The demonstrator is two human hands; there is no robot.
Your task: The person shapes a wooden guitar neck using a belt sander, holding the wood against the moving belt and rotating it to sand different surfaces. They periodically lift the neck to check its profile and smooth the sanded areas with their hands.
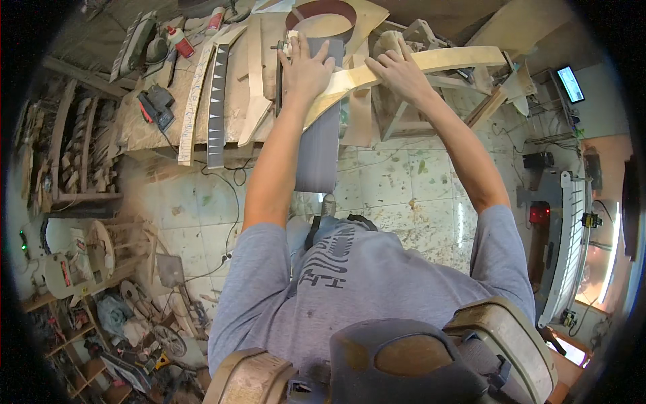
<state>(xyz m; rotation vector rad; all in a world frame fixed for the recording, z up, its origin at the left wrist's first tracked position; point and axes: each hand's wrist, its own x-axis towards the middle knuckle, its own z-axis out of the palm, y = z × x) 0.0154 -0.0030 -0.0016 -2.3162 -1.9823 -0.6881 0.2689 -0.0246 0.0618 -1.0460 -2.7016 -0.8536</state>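
Steadying one curved pale wooden piece (447, 62) across one dark grey sanding belt (319, 155) with both hands. Laying the left hand (308, 77) over the left end, with fingers (304, 50) spread and straightened; draping the right hand (406, 77) over the middle, with fingers partly bent across the upper edge. Cannot tell of any grip underneath, hidden from above. Lying atop the upper stretch of the belt, curving out to the right well past the right hand, and ending near some loose slats (489, 108). Jutting past the near edge of the tabletop (138, 131) with the belt's lower end, over the tiled floor (420, 185). Leaving a wide stretch of floor in view between belt and right forearm; on the left, less room, just beside one forked wooden part (255, 108). Overhanging the near edge, too, with two long strips: one pale strip (196, 101) with pencil marks, one dark strip (216, 108) with white triangles. Counting, farther left, one black power tool (159, 106) and two red-and-white bottles (180, 44); beyond the belt, one reddish-brown ring (323, 6); far right, one lit monitor (570, 84).
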